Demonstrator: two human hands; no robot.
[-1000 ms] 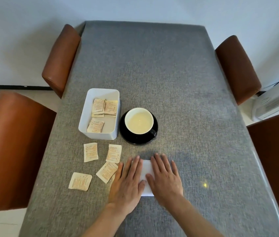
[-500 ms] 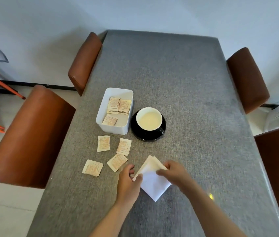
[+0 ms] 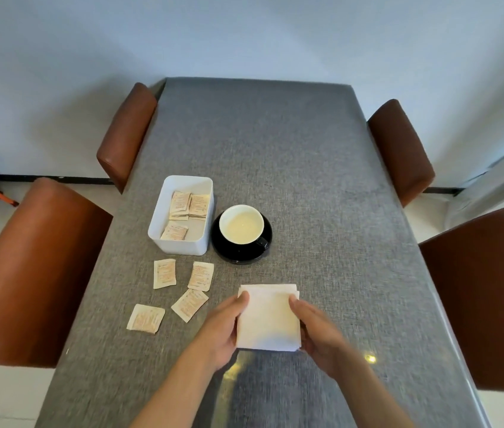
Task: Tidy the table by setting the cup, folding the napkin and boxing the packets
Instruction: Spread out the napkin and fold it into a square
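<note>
A folded white napkin (image 3: 268, 316) is held square between my two hands near the table's front. My left hand (image 3: 219, 330) grips its left edge and my right hand (image 3: 318, 333) grips its right edge. Behind it a white cup (image 3: 241, 223) with pale liquid stands on a black saucer (image 3: 229, 254). Left of the saucer is a white box (image 3: 182, 242) holding three beige packets (image 3: 188, 205). Several more packets lie loose on the cloth in front of the box, among them one at far left (image 3: 145, 318) and one nearest my left hand (image 3: 189, 304).
The table (image 3: 275, 143) wears a grey cloth and runs away from me. Brown chairs stand on both sides: two on the left (image 3: 28, 267) (image 3: 125, 134), two on the right (image 3: 400, 149) (image 3: 485, 298). A white wall is behind.
My hands went from pressing the napkin flat to lifting and turning it. It now sits square between both hands. The camera view has tilted up.
</note>
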